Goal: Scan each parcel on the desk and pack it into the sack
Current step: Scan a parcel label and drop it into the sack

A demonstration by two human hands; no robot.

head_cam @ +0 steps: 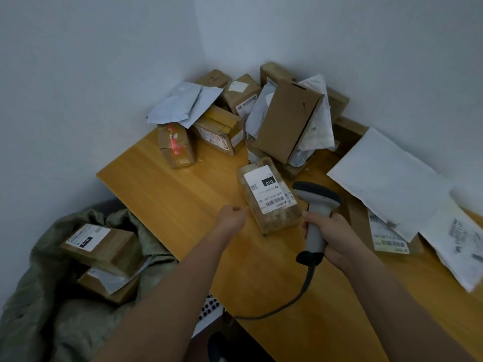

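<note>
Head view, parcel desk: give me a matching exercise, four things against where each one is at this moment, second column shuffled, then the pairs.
Things
1. barcode scanner
2. labelled parcel marked 010
3. two brown boxes
4. parcel with red tape

Places
A. inside the green sack
B. on the desk between the two hands, label up
C. in the right hand, held by its grip
D. at the left front edge of the pile by the wall corner

Pairs: 1-C, 2-B, 3-A, 4-D. The left hand rests beside the labelled parcel, holding nothing.
</note>
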